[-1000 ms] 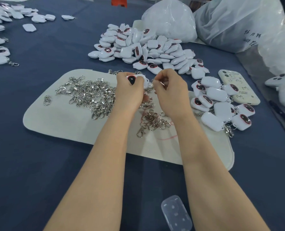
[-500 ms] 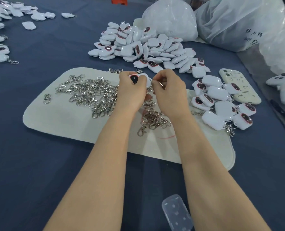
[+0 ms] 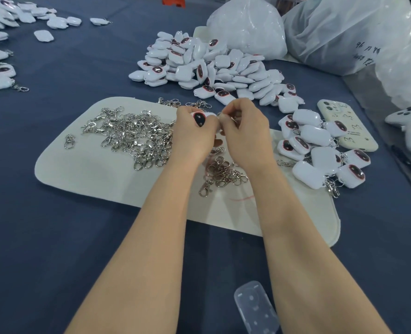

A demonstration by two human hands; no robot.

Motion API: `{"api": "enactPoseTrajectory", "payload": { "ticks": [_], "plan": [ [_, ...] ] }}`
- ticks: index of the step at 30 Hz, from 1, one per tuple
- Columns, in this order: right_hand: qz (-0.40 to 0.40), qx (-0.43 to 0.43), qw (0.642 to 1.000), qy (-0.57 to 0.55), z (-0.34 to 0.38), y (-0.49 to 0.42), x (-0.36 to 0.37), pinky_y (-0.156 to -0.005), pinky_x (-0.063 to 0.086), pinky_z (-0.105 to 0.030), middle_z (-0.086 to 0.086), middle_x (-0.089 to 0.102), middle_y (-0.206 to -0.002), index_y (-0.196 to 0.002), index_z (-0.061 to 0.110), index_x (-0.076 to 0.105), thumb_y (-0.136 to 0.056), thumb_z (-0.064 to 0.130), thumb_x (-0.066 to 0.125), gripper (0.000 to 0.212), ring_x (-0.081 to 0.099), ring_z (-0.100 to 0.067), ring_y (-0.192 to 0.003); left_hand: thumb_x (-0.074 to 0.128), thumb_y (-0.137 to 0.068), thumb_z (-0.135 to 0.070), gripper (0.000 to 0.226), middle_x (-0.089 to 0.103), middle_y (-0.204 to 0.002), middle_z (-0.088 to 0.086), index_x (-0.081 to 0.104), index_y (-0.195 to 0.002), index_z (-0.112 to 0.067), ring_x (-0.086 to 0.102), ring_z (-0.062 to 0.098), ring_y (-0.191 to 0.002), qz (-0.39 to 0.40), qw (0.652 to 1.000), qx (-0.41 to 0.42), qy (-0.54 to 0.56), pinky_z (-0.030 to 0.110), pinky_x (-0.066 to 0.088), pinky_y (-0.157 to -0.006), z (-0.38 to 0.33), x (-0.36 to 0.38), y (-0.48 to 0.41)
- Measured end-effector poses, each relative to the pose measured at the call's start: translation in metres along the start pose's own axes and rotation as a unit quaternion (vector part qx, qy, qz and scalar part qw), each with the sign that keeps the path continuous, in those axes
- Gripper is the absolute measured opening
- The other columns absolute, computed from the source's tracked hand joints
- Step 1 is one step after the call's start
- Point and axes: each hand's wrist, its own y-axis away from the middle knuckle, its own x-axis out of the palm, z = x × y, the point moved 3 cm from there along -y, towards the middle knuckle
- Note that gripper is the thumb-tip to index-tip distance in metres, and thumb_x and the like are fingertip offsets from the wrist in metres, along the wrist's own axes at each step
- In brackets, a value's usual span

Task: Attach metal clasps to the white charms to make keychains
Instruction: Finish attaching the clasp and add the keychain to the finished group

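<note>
Pinching a white charm [image 3: 199,117] above the mat [image 3: 91,174], the left hand [image 3: 195,138] curls its fingers round it, dark window up. The right hand [image 3: 246,136] pinches a metal clasp [image 3: 220,114] against the charm's edge. The risk, I'd say, is the tiny ring slipping and dropping among the loose clasps [image 3: 132,136] below. Whether it is threaded yet, I cannot tell.

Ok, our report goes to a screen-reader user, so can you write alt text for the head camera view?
Seen from above, a person's left hand holds a white charm while the right hand pinches a metal clasp against it, over a pale mat strewn with loose clasps. A heap of charms lies on the blue table.
</note>
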Motion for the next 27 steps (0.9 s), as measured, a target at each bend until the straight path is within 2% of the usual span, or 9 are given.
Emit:
{"api": "enactPoseTrajectory", "payload": {
  "ticks": [2,5,7,9,12,17,20,24,27],
  "plan": [
    [0.014,-0.005,1.000,0.016,0.0002,0.0011,0.0020,-0.064,0.036,-0.006,0.013,0.055,-0.075,-0.086,0.017,0.051,-0.089,0.003,0.052,0.014,0.051,-0.005,-0.071,0.054,-0.087,-0.009,0.016,0.054,-0.084,0.002,0.043,-0.096,-0.017,0.063,0.017,-0.061,-0.017,1.000,0.004,0.010,0.029,0.055,-0.058,-0.0012,-0.0016,0.0017],
    [0.001,0.008,1.000,-0.001,-0.0024,0.0065,0.0044,-0.065,0.037,-0.009,0.004,0.060,-0.081,-0.087,0.016,0.051,-0.088,-0.001,0.049,0.017,0.055,-0.011,-0.076,0.053,-0.087,-0.008,0.018,0.052,-0.082,0.000,0.042,-0.087,-0.022,0.058,0.014,-0.059,-0.024,0.998,0.025,0.047,0.019,0.047,-0.046,-0.0091,-0.0021,0.0011],
    [-0.016,0.007,1.000,-0.009,-0.0030,0.0077,0.0046,-0.064,0.037,-0.006,0.006,0.057,-0.079,-0.088,0.015,0.051,-0.090,0.001,0.051,0.014,0.053,-0.009,-0.073,0.054,-0.087,-0.008,0.017,0.052,-0.083,0.000,0.043,-0.088,-0.022,0.057,0.016,-0.069,-0.019,0.999,0.026,0.039,0.017,0.046,-0.048,-0.0090,-0.0012,0.0010],
    [-0.023,0.004,1.000,-0.003,-0.0021,0.0055,0.0035,-0.064,0.036,-0.004,0.009,0.055,-0.079,-0.089,0.016,0.050,-0.091,0.003,0.052,0.013,0.050,-0.003,-0.071,0.054,-0.087,-0.009,0.015,0.053,-0.083,0.000,0.044,-0.090,-0.020,0.056,0.012,-0.063,-0.019,0.999,0.024,0.037,0.016,0.046,-0.047,-0.0072,-0.0006,0.0012],
    [-0.027,0.008,1.000,-0.001,-0.0036,0.0036,0.0026,-0.065,0.036,-0.003,0.009,0.055,-0.081,-0.091,0.016,0.052,-0.091,0.004,0.053,0.011,0.051,0.000,-0.072,0.056,-0.088,-0.009,0.015,0.057,-0.083,0.000,0.046,-0.095,-0.017,0.059,0.007,-0.053,-0.015,0.999,0.004,0.038,0.028,0.053,-0.057,-0.0045,-0.0015,0.0007],
    [-0.033,0.034,0.999,-0.021,-0.0072,0.0025,0.0017,-0.070,0.042,-0.013,0.007,0.059,-0.085,-0.093,0.016,0.051,-0.092,0.006,0.052,0.010,0.056,-0.011,-0.082,0.053,-0.087,-0.002,0.026,0.062,-0.104,0.006,0.056,-0.097,-0.026,0.070,0.026,-0.087,0.006,1.000,0.011,-0.014,0.049,0.056,-0.081,-0.0051,-0.0050,0.0007],
    [-0.028,0.031,0.999,-0.016,-0.0069,0.0020,0.0021,-0.067,0.041,-0.009,0.014,0.054,-0.080,-0.093,0.017,0.053,-0.092,0.006,0.053,0.011,0.054,-0.006,-0.076,0.055,-0.087,-0.006,0.025,0.062,-0.081,-0.002,0.064,-0.084,-0.029,0.069,0.026,-0.084,0.037,0.995,0.049,-0.077,0.049,0.055,-0.081,-0.0083,-0.0027,0.0033],
    [-0.010,0.028,0.999,-0.024,-0.0064,0.0016,0.0008,-0.062,0.041,-0.007,0.017,0.055,-0.076,-0.090,0.017,0.053,-0.090,0.004,0.052,0.013,0.054,0.001,-0.068,0.061,-0.089,-0.019,0.011,0.064,-0.080,0.000,0.065,-0.082,-0.026,0.066,0.028,-0.089,0.049,0.986,0.078,-0.138,0.048,0.053,-0.083,-0.0096,0.0013,0.0055],
    [0.000,0.024,0.999,-0.031,-0.0061,0.0024,0.0010,-0.062,0.041,-0.009,0.015,0.056,-0.077,-0.090,0.016,0.054,-0.091,0.006,0.055,0.010,0.054,-0.002,-0.066,0.058,-0.091,-0.016,0.016,0.064,-0.079,0.007,0.060,-0.077,-0.024,0.065,0.032,-0.087,0.033,0.987,0.065,-0.140,0.048,0.054,-0.082,-0.0082,-0.0013,0.0027]
  ]
}}
